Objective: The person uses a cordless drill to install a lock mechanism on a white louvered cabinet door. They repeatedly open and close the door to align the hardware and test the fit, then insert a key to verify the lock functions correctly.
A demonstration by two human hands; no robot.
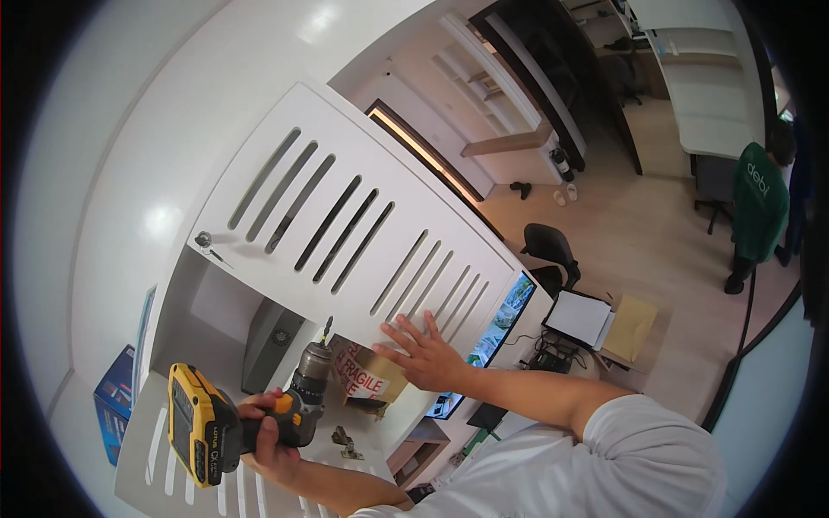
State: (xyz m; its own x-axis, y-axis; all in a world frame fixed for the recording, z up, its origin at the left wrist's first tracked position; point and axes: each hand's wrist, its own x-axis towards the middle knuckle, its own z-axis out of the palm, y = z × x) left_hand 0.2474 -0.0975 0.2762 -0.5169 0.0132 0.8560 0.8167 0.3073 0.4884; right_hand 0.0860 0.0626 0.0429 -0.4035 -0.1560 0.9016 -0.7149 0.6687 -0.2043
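Note:
My left hand (275,445) is closed around the handle of a yellow and black cordless drill (298,401). A driver bit (327,330) in its chuck points up, toward a white slotted cabinet door (345,207). My right hand (427,356) lies against this door near its lower edge, fingers spread and holding nothing. A small lock with a key (204,239) sits at the door's left corner. Below the drill a metal hinge (347,443) is fixed to another slotted white panel (250,496). Beside the chuck, inside the cabinet, stands a cardboard box (367,371) with red and white tape.
A dark grey box (275,341) stands in the cabinet, and a blue box (117,406) is at the far left. To the right are a lit monitor (505,319), papers (579,318), and an office chair (551,246). A person in a green top (760,203) stands at the far right.

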